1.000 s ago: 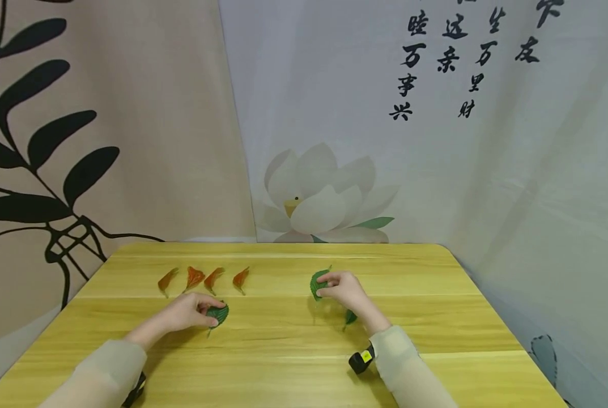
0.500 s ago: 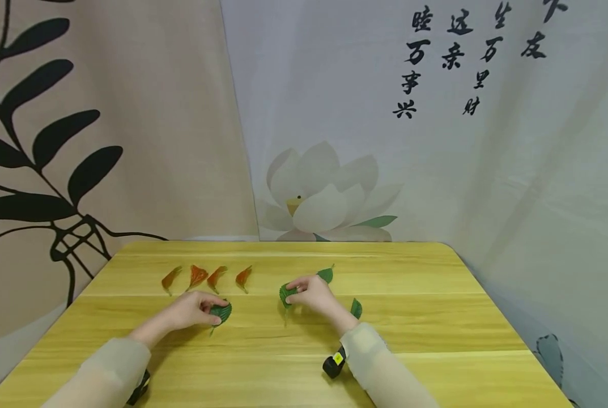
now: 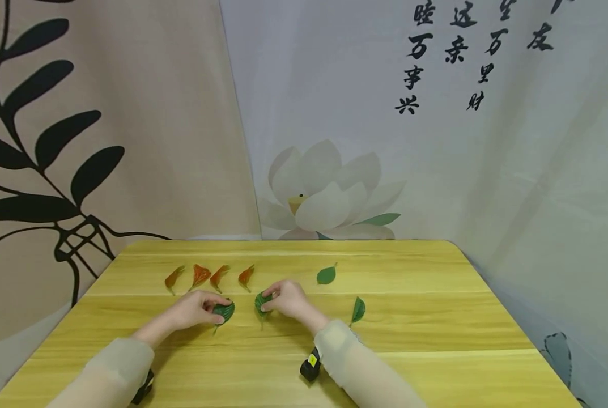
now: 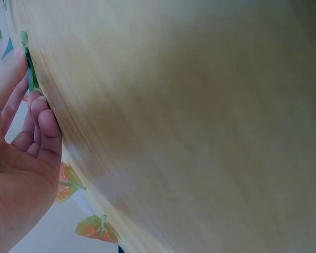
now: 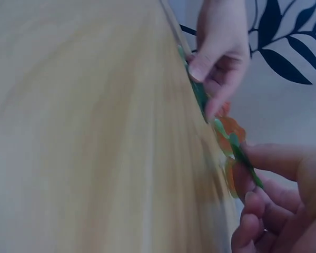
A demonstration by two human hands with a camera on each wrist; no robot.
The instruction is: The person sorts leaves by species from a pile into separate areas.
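Note:
My left hand (image 3: 195, 310) pinches a ribbed green leaf (image 3: 226, 311) between thumb and fingertips, low over the wooden table. In the left wrist view that leaf (image 4: 31, 71) shows nearly edge-on. Just to the right, my right hand (image 3: 290, 299) pinches a second green leaf (image 3: 260, 304) by its side, its stem pointing down. The right wrist view has this leaf (image 5: 245, 161) upright between thumb and fingers, close to the left hand (image 5: 224, 47). A narrow gap separates the two held leaves in the head view.
Several orange petal-like pieces lie in a row behind the left hand, from the leftmost piece (image 3: 173, 279) to the rightmost piece (image 3: 246, 277). Two more green leaves rest on the table (image 3: 436, 328), one leaf (image 3: 326, 275) farther back, another leaf (image 3: 358, 309) beside the right forearm.
My right hand has carried its leaf leftward to near the left hand's leaf, uncovering the two leaves lying at the right. The left hand has stayed nearly still.

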